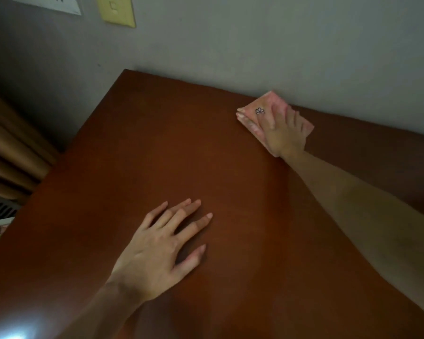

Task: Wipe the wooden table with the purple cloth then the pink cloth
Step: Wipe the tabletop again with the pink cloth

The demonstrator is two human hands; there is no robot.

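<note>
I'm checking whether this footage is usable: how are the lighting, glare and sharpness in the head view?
Head view: dim overall, with the wooden table dark and shadowed toward the right edge; a bright glare patch sits in the bottom left corner; the right hand on the pink cloth looks soft and slightly blurred, the left hand sharper; the wide-angle lens tilts and bends the table edges.

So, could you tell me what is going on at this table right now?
A person is wiping the wooden table. The right hand presses the folded pink cloth flat onto the far edge of the tabletop, right by the wall. The left hand rests on the bare wood nearer the person, fingers spread, holding nothing. No purple cloth is in view.
</note>
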